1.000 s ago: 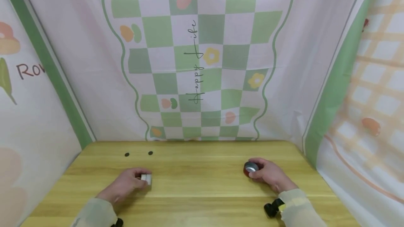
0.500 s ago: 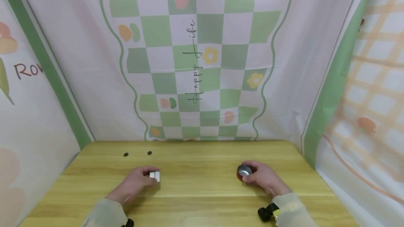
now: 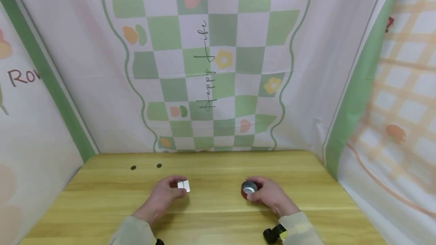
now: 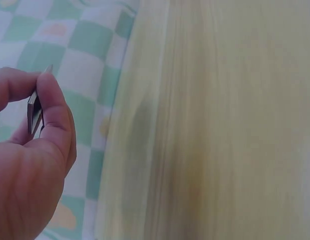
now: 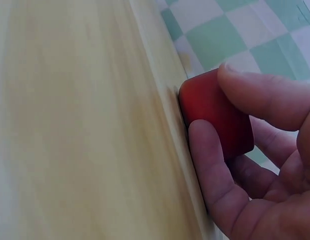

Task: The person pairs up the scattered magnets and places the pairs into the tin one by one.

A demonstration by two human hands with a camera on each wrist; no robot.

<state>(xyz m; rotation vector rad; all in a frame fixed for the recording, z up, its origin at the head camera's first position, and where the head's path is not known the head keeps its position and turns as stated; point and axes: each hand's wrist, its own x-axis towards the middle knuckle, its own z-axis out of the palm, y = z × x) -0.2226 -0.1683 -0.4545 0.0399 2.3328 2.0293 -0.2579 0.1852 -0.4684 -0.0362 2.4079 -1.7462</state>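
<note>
tin is in the lower part of the head view, a little right of centre, gripped by the right hand, whose thumb and fingers curl round its side. its silver, dished end shows there, with a dark rim and red below. in the right wrist view its red side fills the space between the digits, right of centre, one digit over the upper right and another across the lower left. i can't tell whether it touches the table.

the left hand is lower left of centre in the head view, pinching a white piece between thumb and fingers. a dark line runs across the piece. in the left wrist view it is seen nearly edge-on at the far left, thin and partly hidden by the fingers. piece and tin are apart, with bare wood between them.

two black spots, a left spot and a right spot, lie near the table's far edge, left of centre. a green and white checked cloth hangs behind, lettered "happy life". pale sleeves show at the bottom edge.
</note>
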